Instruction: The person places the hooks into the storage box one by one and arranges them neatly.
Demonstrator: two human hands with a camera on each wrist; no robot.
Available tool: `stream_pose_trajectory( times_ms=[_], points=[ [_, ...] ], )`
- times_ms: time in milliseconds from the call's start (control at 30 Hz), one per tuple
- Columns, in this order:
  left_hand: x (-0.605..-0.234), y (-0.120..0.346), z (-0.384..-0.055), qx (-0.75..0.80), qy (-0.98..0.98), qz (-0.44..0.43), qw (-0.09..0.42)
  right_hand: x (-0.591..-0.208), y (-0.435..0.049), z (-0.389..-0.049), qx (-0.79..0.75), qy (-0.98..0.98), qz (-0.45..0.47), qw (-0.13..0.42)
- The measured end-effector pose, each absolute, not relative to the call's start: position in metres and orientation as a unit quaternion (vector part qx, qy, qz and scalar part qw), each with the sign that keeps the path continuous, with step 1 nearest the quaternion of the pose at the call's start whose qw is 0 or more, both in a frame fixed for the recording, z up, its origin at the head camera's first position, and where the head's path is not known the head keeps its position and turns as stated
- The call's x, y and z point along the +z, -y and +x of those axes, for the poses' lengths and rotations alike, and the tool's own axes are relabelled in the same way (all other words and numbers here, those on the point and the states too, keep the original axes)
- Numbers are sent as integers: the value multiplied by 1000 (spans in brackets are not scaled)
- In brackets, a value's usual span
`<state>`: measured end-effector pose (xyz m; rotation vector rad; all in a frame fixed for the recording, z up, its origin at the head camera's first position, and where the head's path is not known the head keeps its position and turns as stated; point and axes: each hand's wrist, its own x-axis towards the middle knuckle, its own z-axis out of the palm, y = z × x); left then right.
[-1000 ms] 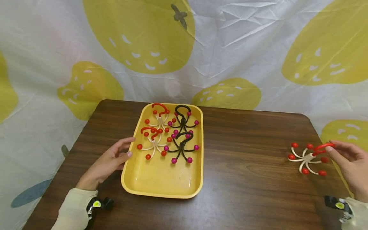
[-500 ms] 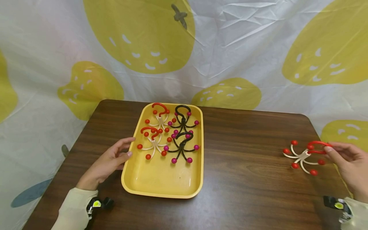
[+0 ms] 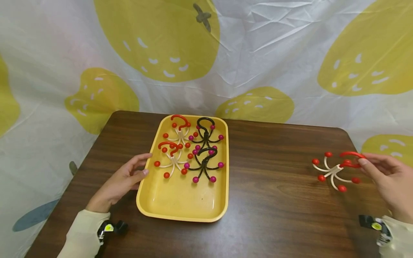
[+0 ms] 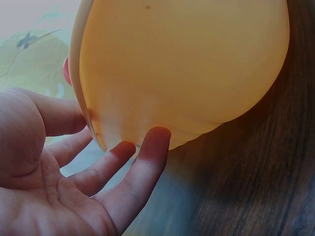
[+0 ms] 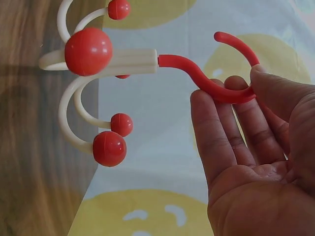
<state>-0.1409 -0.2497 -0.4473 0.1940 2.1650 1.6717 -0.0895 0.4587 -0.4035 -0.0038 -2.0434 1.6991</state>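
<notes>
In the head view at the right, my right hand (image 3: 387, 179) pinches the red hook of a cream multi-arm hanger (image 3: 337, 170) between thumb and fingers. Its curved cream arms end in red balls, and it is held above the table. The right wrist view shows the red hook (image 5: 211, 88) across my fingers, with the thumb on it. My left hand (image 3: 120, 182) holds the left rim of a yellow tray (image 3: 182, 218). Seen from the left wrist, the thumb is at the rim and fingertips (image 4: 156, 137) touch the outer wall. Part of the thumb tip is hidden there.
Inside the tray, two red-hooked cream hangers (image 3: 174, 163) lie at left and two black hangers (image 3: 204, 163) with magenta balls at right. The brown wooden table (image 3: 274, 179) ends at a hanging cloth (image 3: 251, 61) printed with yellow fruit.
My right hand has moved slightly left, and the cream hanger has travelled left and a little upward in the head view, tilting some. Left hand and tray stay put.
</notes>
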Motion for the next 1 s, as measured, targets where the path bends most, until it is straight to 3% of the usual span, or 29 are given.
stream_pose_trajectory(
  times_ms=[333, 1000],
  points=[
    [-450, 249, -143, 606, -767, 72, 198, -381, -434, -91, 460, 854, -51, 239],
    [-449, 250, -138, 617, -760, 58, 195, -350, -387, -93, 404, 881, 20, 244]
  ],
)
